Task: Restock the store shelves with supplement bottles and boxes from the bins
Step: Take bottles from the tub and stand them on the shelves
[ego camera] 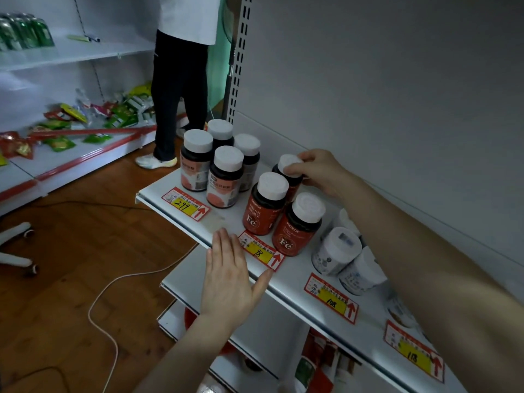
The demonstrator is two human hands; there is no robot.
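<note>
Supplement bottles with red "Fe" labels and white caps stand in a group of three near the middle of the top shelf [226,219]. Two are close to its front edge [266,205] and the rear bottle [285,163] is nearer the back panel. The right hand [320,171] reaches in from the right, its fingers [296,167] curled over the rear bottle's cap and pinching it. The left hand [226,279] lies flat at the shelf's front edge, fingers straight and pressed together, thumb out to the side, just beside the "98" price tag [261,251].

Toward the shelf's left end, four dark bottles with pink labels [225,180] stand bunched behind a "299" tag [184,204]. Toward the right end, white tubs [336,251] lean together behind a "108" tag [330,299], partly hidden by the right forearm. Past the shelf's left end another person [181,80] stands on the wooden floor, a white cable [113,285] trails across it, and snack packets [71,117] lie scattered on a far shelf.
</note>
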